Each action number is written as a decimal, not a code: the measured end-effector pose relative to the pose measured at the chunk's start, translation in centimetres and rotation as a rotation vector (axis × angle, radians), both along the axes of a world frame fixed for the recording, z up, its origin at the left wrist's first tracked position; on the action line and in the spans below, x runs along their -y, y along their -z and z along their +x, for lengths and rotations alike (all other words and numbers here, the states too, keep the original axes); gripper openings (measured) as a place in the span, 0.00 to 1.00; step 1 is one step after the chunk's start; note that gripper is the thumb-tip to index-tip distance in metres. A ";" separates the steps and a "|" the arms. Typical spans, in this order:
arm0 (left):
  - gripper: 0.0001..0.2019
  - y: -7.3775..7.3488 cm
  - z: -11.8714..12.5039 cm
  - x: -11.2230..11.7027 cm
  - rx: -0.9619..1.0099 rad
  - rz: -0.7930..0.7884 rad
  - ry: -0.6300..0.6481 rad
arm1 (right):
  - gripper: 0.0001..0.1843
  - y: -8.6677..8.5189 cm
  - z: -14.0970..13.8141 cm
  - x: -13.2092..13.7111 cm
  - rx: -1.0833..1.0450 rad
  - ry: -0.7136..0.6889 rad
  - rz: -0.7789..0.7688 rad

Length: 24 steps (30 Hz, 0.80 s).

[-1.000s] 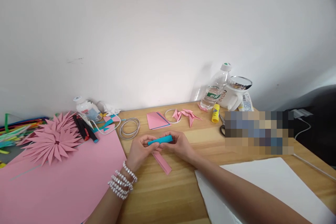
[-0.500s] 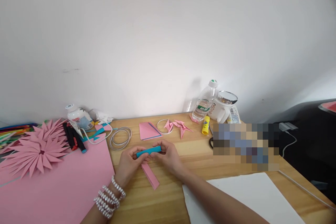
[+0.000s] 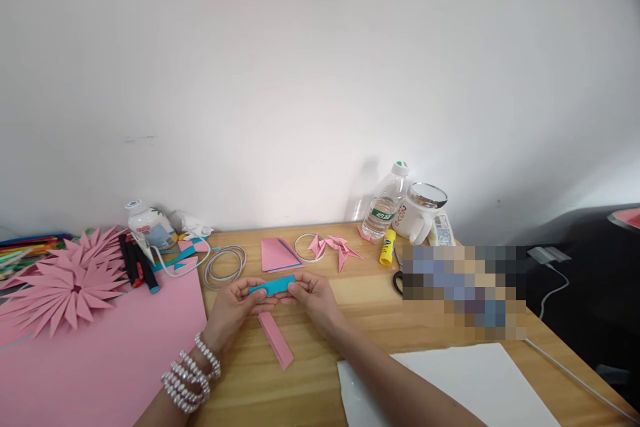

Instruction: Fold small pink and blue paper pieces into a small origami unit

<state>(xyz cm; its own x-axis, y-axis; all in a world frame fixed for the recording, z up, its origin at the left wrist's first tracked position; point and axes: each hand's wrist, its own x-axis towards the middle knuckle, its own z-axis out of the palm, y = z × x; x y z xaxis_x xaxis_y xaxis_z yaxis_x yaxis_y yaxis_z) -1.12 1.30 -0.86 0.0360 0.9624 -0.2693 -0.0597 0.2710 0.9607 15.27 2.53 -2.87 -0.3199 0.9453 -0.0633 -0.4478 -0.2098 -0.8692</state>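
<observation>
Blue folded paper strip (image 3: 273, 286) pinched at each end, left hand (image 3: 231, 312) grip, right hand (image 3: 313, 297) grip

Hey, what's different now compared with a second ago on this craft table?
Almost nothing on the table itself: only the view swung, sliding everything left and down in the picture. The left hand and right hand still pinch the blue paper strip by its ends, just above the pink strip lying on the wood. The pink paper flower, glue stick and bottle stayed put.
</observation>
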 end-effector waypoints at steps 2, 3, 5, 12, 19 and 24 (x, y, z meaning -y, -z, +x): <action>0.20 -0.1 -0.3 -0.1 0.046 0.008 0.039 | 0.20 0.0 0.0 0.0 -0.016 0.018 0.005; 0.20 -0.2 -0.3 -0.1 0.056 0.008 0.056 | 0.20 0.0 0.0 0.0 -0.009 0.028 0.013; 0.21 -0.5 -0.2 0.0 0.045 -0.001 0.079 | 0.19 0.2 -0.1 0.1 0.057 0.055 0.048; 0.18 -1.0 1.1 0.8 -0.050 -0.036 0.178 | 0.06 0.4 -0.6 0.8 0.443 0.109 0.254; 0.17 -0.6 1.4 0.9 -0.036 -0.033 0.221 | 0.09 0.2 -0.4 1.2 0.419 0.116 0.234; 0.17 -1.0 1.3 1.0 -0.055 -0.053 0.149 | 0.04 0.9 -0.3 1.0 0.379 0.094 0.227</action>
<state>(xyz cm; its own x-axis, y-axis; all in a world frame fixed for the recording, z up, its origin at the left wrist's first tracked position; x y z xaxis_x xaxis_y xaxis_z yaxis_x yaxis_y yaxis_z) 0.18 0.34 0.10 0.1616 0.9318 -0.3251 0.0372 0.3235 0.9455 14.93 1.48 -3.81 -0.2258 0.9727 0.0532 -0.0972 0.0319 -0.9948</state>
